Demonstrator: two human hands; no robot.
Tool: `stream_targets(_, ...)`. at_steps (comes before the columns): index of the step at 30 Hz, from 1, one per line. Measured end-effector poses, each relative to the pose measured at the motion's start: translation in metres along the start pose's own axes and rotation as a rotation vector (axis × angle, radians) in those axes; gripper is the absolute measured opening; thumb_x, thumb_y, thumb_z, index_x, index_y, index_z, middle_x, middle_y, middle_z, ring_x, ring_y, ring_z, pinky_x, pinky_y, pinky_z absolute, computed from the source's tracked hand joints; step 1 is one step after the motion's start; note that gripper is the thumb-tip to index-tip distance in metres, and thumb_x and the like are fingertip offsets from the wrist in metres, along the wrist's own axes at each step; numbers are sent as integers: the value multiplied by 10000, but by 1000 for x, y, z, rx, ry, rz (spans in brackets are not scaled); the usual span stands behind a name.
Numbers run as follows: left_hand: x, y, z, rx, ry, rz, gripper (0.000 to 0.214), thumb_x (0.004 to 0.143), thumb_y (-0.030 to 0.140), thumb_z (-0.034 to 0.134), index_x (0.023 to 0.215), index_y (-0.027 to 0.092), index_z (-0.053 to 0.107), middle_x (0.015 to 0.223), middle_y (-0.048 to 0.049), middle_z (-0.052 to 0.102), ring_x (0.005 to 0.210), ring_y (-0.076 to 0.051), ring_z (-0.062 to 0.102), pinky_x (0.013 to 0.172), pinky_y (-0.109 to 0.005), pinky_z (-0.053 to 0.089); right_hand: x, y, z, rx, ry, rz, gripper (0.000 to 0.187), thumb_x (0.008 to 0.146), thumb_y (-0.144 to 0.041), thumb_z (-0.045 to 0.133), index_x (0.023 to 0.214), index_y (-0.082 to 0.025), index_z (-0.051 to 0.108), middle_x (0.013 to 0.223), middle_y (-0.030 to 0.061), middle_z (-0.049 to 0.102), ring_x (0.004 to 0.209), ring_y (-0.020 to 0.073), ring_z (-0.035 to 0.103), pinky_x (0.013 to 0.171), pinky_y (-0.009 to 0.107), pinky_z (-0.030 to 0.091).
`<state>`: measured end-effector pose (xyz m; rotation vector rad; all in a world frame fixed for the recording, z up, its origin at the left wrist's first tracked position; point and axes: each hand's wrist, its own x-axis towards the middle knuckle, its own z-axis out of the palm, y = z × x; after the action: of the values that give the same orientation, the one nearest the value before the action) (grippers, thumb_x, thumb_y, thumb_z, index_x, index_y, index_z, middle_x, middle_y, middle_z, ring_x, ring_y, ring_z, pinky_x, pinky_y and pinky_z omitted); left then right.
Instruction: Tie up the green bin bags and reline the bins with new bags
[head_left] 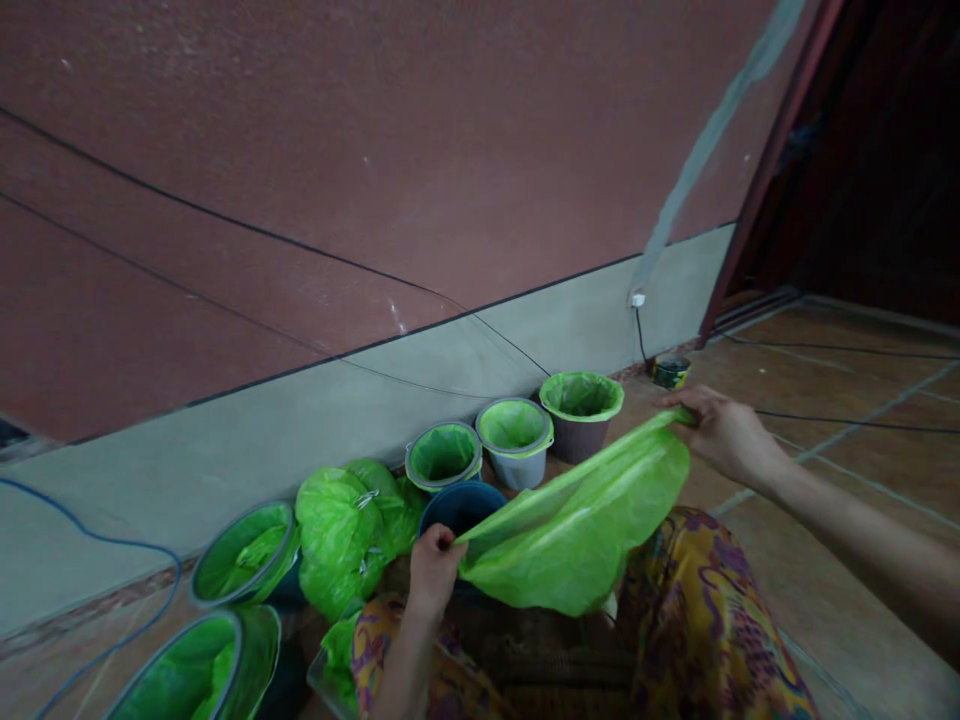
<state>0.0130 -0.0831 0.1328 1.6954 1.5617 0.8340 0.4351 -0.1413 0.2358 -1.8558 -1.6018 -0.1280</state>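
A green plastic bag [577,520] is stretched between my two hands above my lap. My left hand [435,570] pinches one end of its edge, close to the rim of a dark blue bucket [457,500]. Raised out to the right, my right hand [720,430] grips the opposite end. The bag hides part of the blue bucket, whose inside looks dark. Behind it stand a grey bucket [444,455], a white bucket [516,440] and a dark bucket [581,410], each lined with green plastic.
Tied green bags [337,530] lie left of the blue bucket. Further left stand two more lined buckets, one near the wall [247,550] and one in front [187,665]. A small tin [670,372] sits by the wall at right. A blue cable [127,542] crosses the floor.
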Motion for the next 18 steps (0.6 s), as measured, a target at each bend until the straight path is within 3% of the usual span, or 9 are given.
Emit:
stream_targets(4, 6, 10, -8, 344, 239, 7, 155, 698, 125, 502, 595, 220, 435, 542, 45, 422, 552, -137, 452, 582, -251, 287, -3, -3, 9, -33, -26, -3, 266, 767, -199, 513, 930, -181, 723, 988, 110, 701, 870, 258, 664, 804, 368, 514)
stream_targets(7, 10, 13, -9, 369, 297, -44, 123, 714, 141, 508, 625, 220, 481, 541, 39, 455, 549, -145, 487, 568, -250, 301, -6, -5, 12, -48, -5, 34, 257, 763, -216, 502, 872, -206, 735, 953, 97, 711, 796, 260, 664, 762, 377, 510)
stream_targets(9, 11, 11, -8, 183, 257, -105, 91, 711, 206, 554, 632, 216, 510, 546, 40, 488, 557, -144, 513, 555, -241, 338, -7, -4, 13, -47, -5, 96, 249, 759, -243, 510, 851, -202, 738, 929, 93, 717, 744, 254, 660, 734, 374, 501)
stream_targets(13, 5, 9, -9, -483, 58, -310, 223, 658, 373, 696, 743, 196, 591, 658, 28, 624, 619, -149, 604, 580, -254, 465, -9, 1, 12, -16, -54, 265, 236, 746, -301, 553, 834, -190, 742, 709, 63, 692, 631, 234, 635, 646, 346, 461)
stream_targets(15, -4, 11, -13, -733, -72, -384, 331, 607, 384, 776, 830, 193, 623, 790, 3, 695, 705, -161, 658, 642, -284, 523, -10, 4, 12, -7, -61, 318, 226, 746, -316, 562, 815, -194, 739, 624, 46, 663, 613, 236, 632, 616, 338, 438)
stream_targets(18, -20, 17, -21, -929, -220, -390, 390, 600, 329, 817, 933, 204, 657, 965, -23, 730, 852, -181, 695, 789, -339, 563, -11, 13, 15, 30, -23, 335, 208, 752, -363, 588, 762, -209, 726, 627, 50, 675, 628, 241, 639, 586, 326, 427)
